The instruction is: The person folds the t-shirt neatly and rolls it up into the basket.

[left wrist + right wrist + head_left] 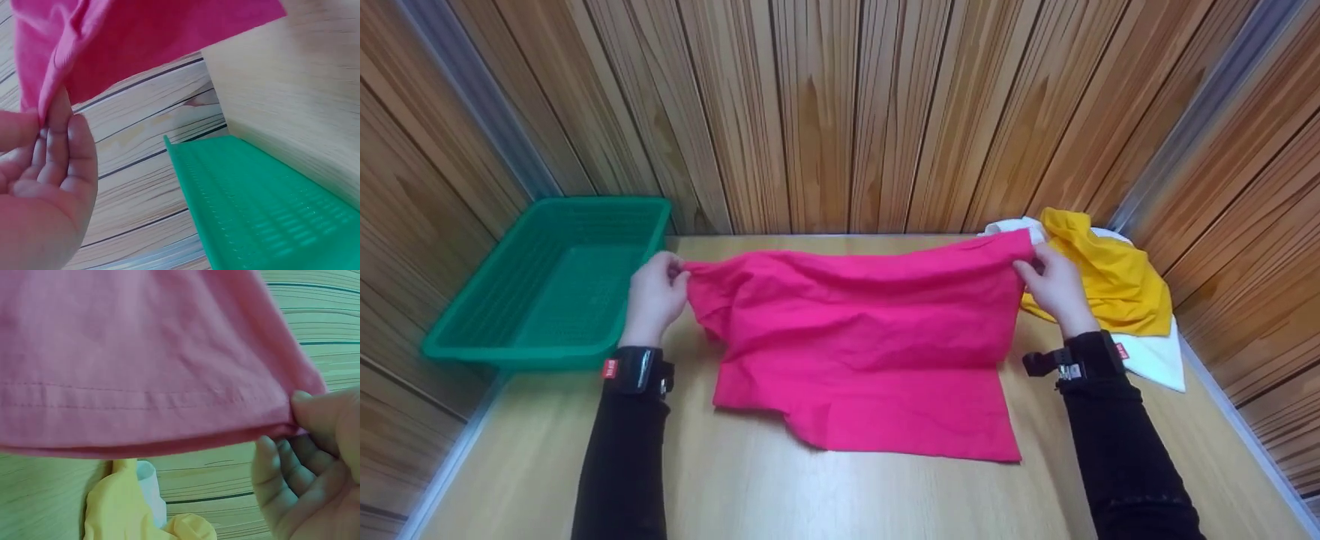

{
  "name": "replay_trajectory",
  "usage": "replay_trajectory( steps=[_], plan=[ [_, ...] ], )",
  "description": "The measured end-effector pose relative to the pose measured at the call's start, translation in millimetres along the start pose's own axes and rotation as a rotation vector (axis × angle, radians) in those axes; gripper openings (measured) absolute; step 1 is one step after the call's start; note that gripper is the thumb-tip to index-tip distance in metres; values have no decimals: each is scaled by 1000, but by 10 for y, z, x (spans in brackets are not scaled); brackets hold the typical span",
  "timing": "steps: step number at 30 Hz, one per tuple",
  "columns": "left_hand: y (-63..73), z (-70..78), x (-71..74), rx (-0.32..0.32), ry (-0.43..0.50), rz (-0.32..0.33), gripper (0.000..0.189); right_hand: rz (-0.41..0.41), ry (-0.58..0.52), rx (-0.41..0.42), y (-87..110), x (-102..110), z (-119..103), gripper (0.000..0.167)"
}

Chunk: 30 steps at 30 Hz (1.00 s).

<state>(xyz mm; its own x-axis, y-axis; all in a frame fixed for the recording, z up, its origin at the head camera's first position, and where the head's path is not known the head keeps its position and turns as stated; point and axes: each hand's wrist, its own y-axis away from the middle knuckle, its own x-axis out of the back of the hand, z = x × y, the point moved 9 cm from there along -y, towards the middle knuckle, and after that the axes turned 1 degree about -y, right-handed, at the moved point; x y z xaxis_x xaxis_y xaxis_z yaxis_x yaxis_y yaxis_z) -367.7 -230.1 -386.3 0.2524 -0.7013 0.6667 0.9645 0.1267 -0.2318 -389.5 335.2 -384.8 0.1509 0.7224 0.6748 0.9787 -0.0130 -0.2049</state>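
Observation:
A bright pink T-shirt (pixel 870 337) is stretched between both hands, its lower part on the table. My left hand (pixel 655 294) pinches its upper left corner between thumb and fingers; the left wrist view shows the cloth bunched at that left hand (pixel 53 169). At the upper right corner, my right hand (pixel 1057 289) grips the shirt with the thumb on top. Close up in the right wrist view, a stitched hem with two layers of pink cloth (pixel 140 405) runs to the right hand (pixel 315 467). Wrinkles cross the upper part of the shirt.
A green plastic basket (pixel 547 352) stands at the back left, beside the left hand. Behind the right hand lies a yellow garment (pixel 1117 277) on white cloth (pixel 1155 356). Wood-patterned walls (pixel 825 112) enclose the light wooden table (pixel 885 495) at the back and sides.

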Motion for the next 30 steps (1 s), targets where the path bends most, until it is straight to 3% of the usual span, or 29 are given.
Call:
replay_trajectory(
  steps=[5,10,14,19,30],
  plan=[
    [124,-141,-290,26,-83,-236,16,-181,18,28,95,-198,80,34],
    [359,-305,-549,33,-150,-450,3,-352,21,36,329,-315,241,31],
    [562,-427,-701,53,-185,-588,8,-497,46,33,560,-399,410,24],
    [679,-499,-785,45,-248,-643,12,-587,141,57,691,-552,525,17],
    [640,-522,-784,101,-315,-681,12,-602,181,52,685,-645,553,19]
  ],
)
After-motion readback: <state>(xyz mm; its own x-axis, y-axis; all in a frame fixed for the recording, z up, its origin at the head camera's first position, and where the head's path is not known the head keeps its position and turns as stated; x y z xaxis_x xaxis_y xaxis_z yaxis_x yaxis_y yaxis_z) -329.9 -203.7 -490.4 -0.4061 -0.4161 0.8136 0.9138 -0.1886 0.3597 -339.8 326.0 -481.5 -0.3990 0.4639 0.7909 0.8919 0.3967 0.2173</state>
